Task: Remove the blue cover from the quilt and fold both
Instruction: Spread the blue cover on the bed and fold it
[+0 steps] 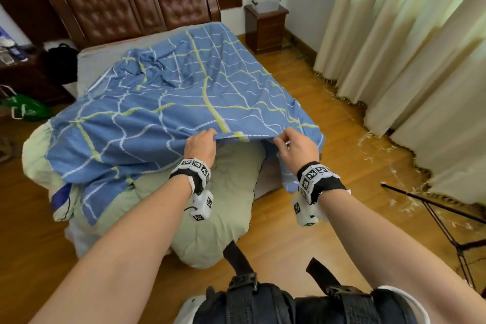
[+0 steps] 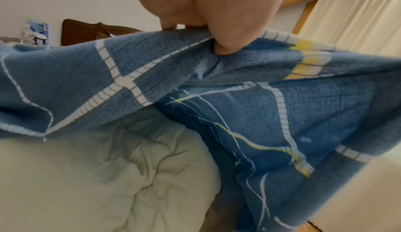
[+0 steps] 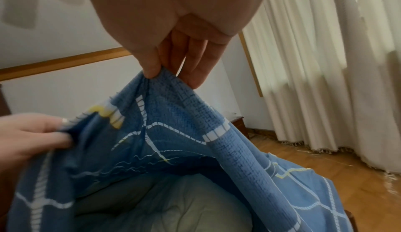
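Note:
The blue cover with white and yellow lines lies spread over the bed, its near edge lifted. My left hand grips that edge, thumb pressed into the cloth. My right hand pinches the same edge a little to the right, between thumb and fingers. Under the raised edge the pale green quilt bulges out over the foot of the bed toward the floor; the quilt fills the lower left wrist view, and the quilt shows inside the cover.
A brown headboard stands at the far end, a wooden nightstand at the back right. Cream curtains hang along the right. A black stand leans at the right. A green bag lies on the wooden floor at left.

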